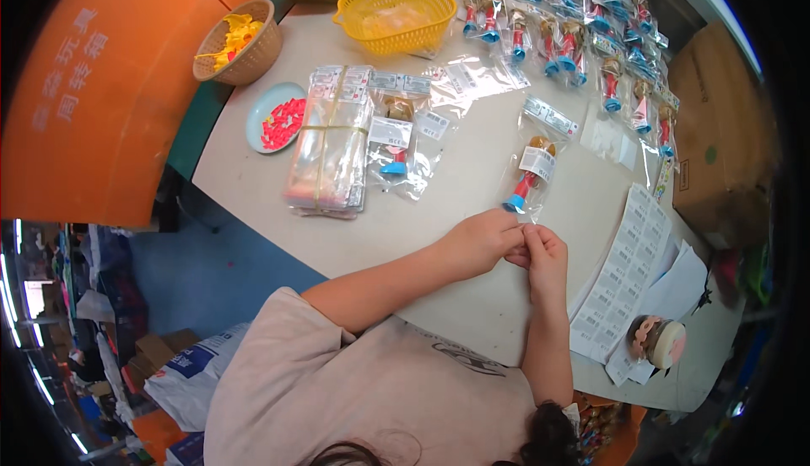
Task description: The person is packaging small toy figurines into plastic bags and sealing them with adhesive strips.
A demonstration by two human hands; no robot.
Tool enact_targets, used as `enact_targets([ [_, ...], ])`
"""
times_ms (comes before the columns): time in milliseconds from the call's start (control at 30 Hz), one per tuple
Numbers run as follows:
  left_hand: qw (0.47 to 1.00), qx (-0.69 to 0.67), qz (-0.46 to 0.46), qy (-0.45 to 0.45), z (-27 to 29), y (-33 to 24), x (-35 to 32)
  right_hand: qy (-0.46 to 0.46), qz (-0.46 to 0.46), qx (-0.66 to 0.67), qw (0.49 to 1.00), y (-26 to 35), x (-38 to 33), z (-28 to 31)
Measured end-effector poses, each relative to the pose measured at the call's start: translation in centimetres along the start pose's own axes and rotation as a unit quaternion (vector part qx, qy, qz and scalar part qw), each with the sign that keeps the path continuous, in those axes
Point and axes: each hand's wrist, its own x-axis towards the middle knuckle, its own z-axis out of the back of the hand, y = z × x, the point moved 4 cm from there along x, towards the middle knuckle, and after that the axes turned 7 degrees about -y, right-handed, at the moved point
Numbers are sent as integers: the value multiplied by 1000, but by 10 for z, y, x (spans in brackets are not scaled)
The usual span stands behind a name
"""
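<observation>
My left hand (489,242) and my right hand (544,255) meet over the table, fingers curled and pinched together at the tips. Whatever lies between them is too small or too covered to make out. Just beyond the fingertips lies a clear bag (516,188) holding a small toy figure with a red body and blue base, a white barcode label on it. Its lower end reaches close to my hands; touching cannot be told. Left of it rests another bagged figure (395,141), beside a bundle of flat clear bags (329,150) tied with a band.
A pale dish (263,129) of pink pieces, a tan basket (257,53) and a yellow basket (396,15) stand at the far left. Many bagged figures (565,40) cover the far right. Label sheets (620,272), a jar (662,344) and a cardboard box (721,137) are at the right.
</observation>
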Motion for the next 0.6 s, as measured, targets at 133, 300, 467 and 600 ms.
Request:
enact_targets([
  [133, 998, -47, -28, 10, 3, -2, -7, -36, 0, 19, 999, 2, -1, 3],
  [300, 996, -5, -13, -83, 13, -9, 4, -17, 11, -17, 1000, 1, -2, 1],
  [467, 998, 32, -13, -59, 0, -5, 2, 8, -2, 5, 1000, 1, -1, 2],
  [600, 996, 31, -41, -67, -4, -6, 1, -2, -5, 13, 1000, 3, -2, 0],
])
